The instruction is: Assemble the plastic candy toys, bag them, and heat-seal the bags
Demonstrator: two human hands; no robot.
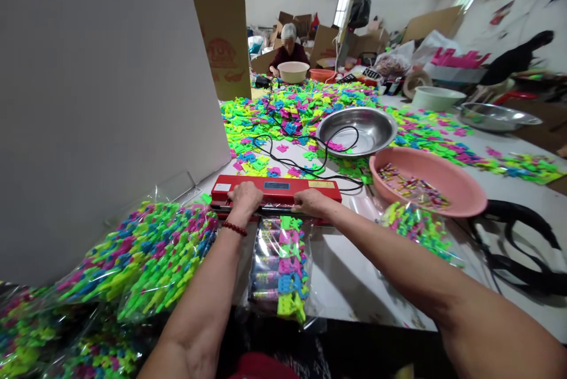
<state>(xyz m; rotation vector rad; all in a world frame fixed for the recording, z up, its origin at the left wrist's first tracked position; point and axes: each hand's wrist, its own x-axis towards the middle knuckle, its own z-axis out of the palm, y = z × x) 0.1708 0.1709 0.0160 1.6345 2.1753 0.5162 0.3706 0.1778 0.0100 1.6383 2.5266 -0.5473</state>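
A long red bag sealer lies across the white table in front of me. My left hand is closed on the left part of its dark bar, with a red bead bracelet at the wrist. On the right part of the same bar, my right hand is closed too. A clear plastic bag reaches from under the bar towards me, its top end hidden there. Inside it sit a column of bright toy pieces and dark, shiny printed packs.
Filled bags of colourful pieces are piled at the left beside a large pale panel. A steel basin, a pink basin and a black headband-like strap lie rightward. Black cords cross loose pieces behind. Another person sits at the far end.
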